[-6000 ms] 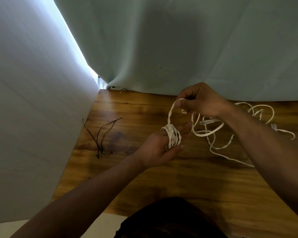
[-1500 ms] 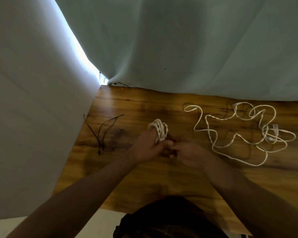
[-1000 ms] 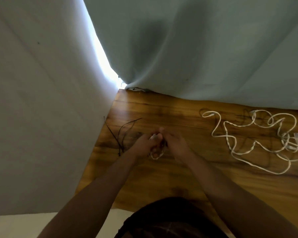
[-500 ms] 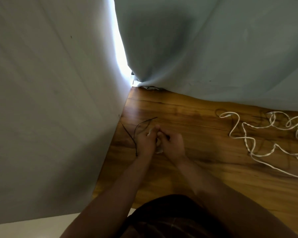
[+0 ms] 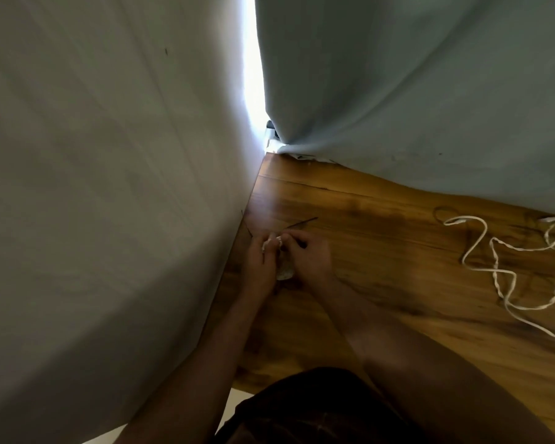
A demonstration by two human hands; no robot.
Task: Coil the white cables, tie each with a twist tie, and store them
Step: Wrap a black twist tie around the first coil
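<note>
While we grip it in both hands: coiled white cable [image 5: 285, 270], left edge of the wooden table [image 5: 382, 251].
Our left hand [image 5: 259, 265] and right hand [image 5: 312, 258] curl their fingers round the coil; black twist ties [image 5: 302, 221] lie just beyond; a loose white cable [image 5: 494, 271] sprawls at the right edge.

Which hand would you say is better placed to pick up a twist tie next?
The right hand: its fingers lie by the twist tie, while the left hand grips the coiled cable.
</note>
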